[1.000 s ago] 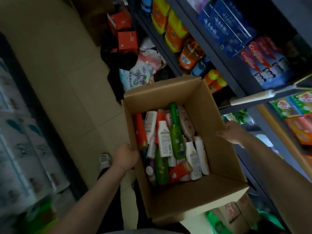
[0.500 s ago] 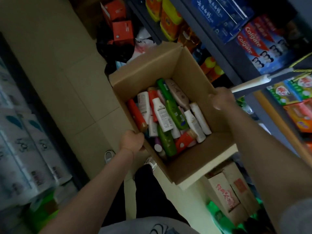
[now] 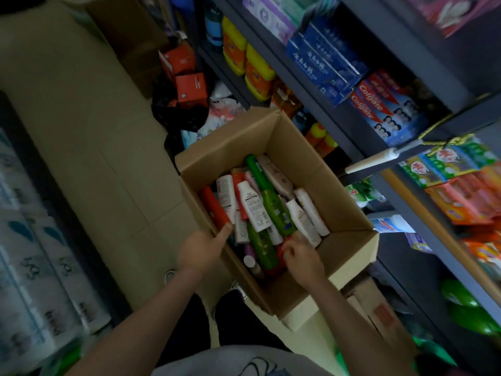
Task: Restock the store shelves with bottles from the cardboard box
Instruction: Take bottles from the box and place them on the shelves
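The box (image 3: 298, 169) sits low beside the shelves (image 3: 401, 137), packed with bottles (image 3: 254, 207); the left hand (image 3: 202, 249) grips its near wall, thumb inside; the right hand (image 3: 302, 257) curls over an orange bottle (image 3: 284, 246), though whether it has closed on it I cannot tell; best to steady the box, take one bottle by its body, and lift straight up clear of its neighbours.

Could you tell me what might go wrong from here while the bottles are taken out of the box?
The left hand alone grips the cardboard box at its rim, so the loaded box may tip or slip. The right hand reaches into loosely piled bottles, so pulling one might shift others. The white handle juts from the shelves above the box and could snag a lifted arm.
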`<state>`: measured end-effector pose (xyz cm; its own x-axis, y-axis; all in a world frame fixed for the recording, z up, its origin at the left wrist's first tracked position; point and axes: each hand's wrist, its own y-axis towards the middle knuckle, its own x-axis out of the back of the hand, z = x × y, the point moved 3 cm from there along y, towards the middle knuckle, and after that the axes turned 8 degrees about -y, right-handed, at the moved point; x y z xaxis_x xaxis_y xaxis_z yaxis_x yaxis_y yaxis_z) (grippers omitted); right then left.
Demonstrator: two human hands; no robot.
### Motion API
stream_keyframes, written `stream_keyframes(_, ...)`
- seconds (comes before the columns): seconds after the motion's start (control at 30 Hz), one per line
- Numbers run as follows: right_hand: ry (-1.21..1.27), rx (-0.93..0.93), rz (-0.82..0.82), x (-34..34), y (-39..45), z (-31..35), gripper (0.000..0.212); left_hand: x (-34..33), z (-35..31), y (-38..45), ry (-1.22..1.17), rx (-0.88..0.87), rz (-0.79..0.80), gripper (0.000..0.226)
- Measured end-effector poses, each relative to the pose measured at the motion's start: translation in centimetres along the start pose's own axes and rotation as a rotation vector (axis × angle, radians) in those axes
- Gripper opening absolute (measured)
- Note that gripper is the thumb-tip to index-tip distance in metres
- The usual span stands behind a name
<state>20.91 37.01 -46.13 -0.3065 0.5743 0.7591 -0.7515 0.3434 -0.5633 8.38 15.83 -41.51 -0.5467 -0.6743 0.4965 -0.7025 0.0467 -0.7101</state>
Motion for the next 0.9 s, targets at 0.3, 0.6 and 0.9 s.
stream_keyframes(0.3,0.125,-0.215,0.085,1.0,7.7,0.1,0.031,0.1,-5.2,5.0,0.078,-0.345,0.145,0.027)
stream_keyframes(0.6,0.292,-0.338,0.173,-2.7,15.7,1.1,0.079,-0.4,-7.0,11.2,0.44,-0.663,-0.025,0.03)
stream_keyframes(0.9,0.5,-0.473,0.198,-2.7,17.0,3.0,0.057,-0.7,-6.4,11.4,0.391,-0.741,-0.061,0.036)
